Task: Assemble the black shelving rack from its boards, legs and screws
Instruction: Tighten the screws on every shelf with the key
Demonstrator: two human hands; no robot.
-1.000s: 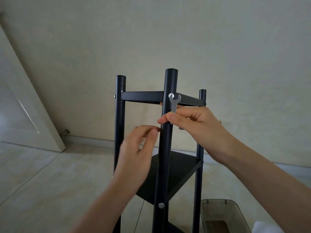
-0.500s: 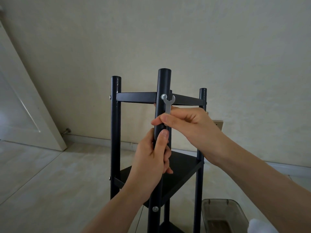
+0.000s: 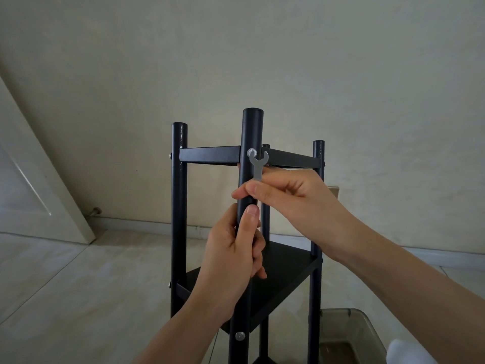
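The black rack (image 3: pixel 210 155) stands upright in front of me, its round legs joined by an upper board and a lower board (image 3: pixel 286 274). My left hand (image 3: pixel 231 258) grips the near front leg (image 3: pixel 251 132) below the upper board. My right hand (image 3: pixel 291 198) pinches a small flat silver wrench (image 3: pixel 258 165), whose open jaw sits beside the silver screw (image 3: pixel 252 152) at the upper joint of that leg. A second silver screw (image 3: pixel 240 336) shows lower on the same leg.
A clear plastic bin (image 3: pixel 349 334) sits on the tiled floor at the lower right, by the rack's right leg. A white door (image 3: pixel 31 185) leans open at the left. A pale wall stands close behind the rack.
My left hand moved in from beside the front leg and closed around it. The rack shifted slightly left in view. My right hand kept the wrench at the upper screw.
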